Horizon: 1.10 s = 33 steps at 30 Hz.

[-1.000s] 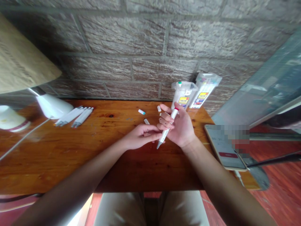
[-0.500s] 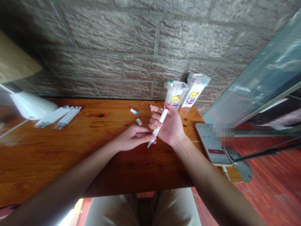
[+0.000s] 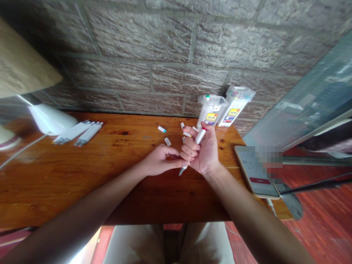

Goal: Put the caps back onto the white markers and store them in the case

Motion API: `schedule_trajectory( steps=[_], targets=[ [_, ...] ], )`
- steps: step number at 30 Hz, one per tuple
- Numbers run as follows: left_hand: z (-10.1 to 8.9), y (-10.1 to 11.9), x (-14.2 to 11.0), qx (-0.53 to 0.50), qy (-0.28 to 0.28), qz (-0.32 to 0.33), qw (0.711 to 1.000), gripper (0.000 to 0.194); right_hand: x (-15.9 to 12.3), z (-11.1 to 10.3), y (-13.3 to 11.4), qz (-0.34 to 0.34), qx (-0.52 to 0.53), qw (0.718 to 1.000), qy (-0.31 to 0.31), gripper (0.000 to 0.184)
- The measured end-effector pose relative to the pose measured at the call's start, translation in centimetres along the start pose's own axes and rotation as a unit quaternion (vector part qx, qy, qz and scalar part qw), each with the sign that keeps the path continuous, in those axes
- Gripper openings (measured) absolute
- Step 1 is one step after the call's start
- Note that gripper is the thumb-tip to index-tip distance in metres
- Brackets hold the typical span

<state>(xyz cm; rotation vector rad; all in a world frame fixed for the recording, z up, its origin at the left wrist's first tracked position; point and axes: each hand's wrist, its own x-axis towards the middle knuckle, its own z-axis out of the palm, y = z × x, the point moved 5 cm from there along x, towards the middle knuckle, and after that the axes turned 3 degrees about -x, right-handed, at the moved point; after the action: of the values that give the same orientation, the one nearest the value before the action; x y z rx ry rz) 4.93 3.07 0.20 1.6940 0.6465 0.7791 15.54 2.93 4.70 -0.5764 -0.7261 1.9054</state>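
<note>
A white marker (image 3: 200, 136) with a red end stands slanted in my right hand (image 3: 208, 154), whose palm faces up and whose fingers are wrapped round the barrel. The marker's grey tip end points down toward me. My left hand (image 3: 161, 160) pinches the marker low down, just above that grey end, with thumb and fingertips. Beyond the hands, several loose caps lie on the wooden table, among them one with a blue-green end (image 3: 162, 129) and a white one with a dark end (image 3: 167, 141). Others are partly hidden behind my right fingers.
Two clear marker cases (image 3: 211, 110) stand by the brick wall; a green-ended marker shows in the nearer one. Several white markers (image 3: 89, 134) lie at the left by a lamp (image 3: 52, 119). A phone (image 3: 255, 172) with a cable rests at the table's right edge.
My right fingers have curled from loosely bent to wrapped round the marker. My left hand keeps its pinch low on it. The view has shifted slightly left.
</note>
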Motion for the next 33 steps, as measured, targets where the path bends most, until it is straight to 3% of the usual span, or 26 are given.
schedule_trajectory(
  steps=[4, 11, 16, 20, 24, 33],
  targets=[
    [-0.3, 0.0, -0.1, -0.029, 0.001, -0.008, 1.0, 0.032, -0.2, -0.1, -0.1, 0.004, 0.009, 1.0, 0.013, 0.051],
    [-0.6, -0.2, -0.1, -0.044, -0.002, -0.025, 0.999, 0.035, 0.1, -0.4, 0.2, 0.011, 0.006, 1.0, -0.018, 0.046],
    [-0.6, 0.2, 0.0, -0.085, -0.009, -0.024, 0.996, 0.033, 0.5, -0.3, -0.5, -0.06, 0.002, 0.998, -0.005, 0.049],
    [-0.5, 0.4, 0.0, -0.117, -0.004, -0.028, 0.993, 0.032, 1.0, -0.7, 0.0, -0.06, -0.081, 0.994, 0.033, 0.045],
    [-1.1, 0.5, 0.1, -0.129, 0.028, -0.026, 0.991, 0.038, 1.3, -1.9, 0.1, -0.094, -0.207, 0.97, 0.087, 0.04],
    [-1.4, 1.3, -0.1, -0.147, 0.03, -0.017, 0.989, 0.048, 1.0, -2.0, -0.5, -0.125, -0.268, 0.954, 0.051, 0.035]
  ],
)
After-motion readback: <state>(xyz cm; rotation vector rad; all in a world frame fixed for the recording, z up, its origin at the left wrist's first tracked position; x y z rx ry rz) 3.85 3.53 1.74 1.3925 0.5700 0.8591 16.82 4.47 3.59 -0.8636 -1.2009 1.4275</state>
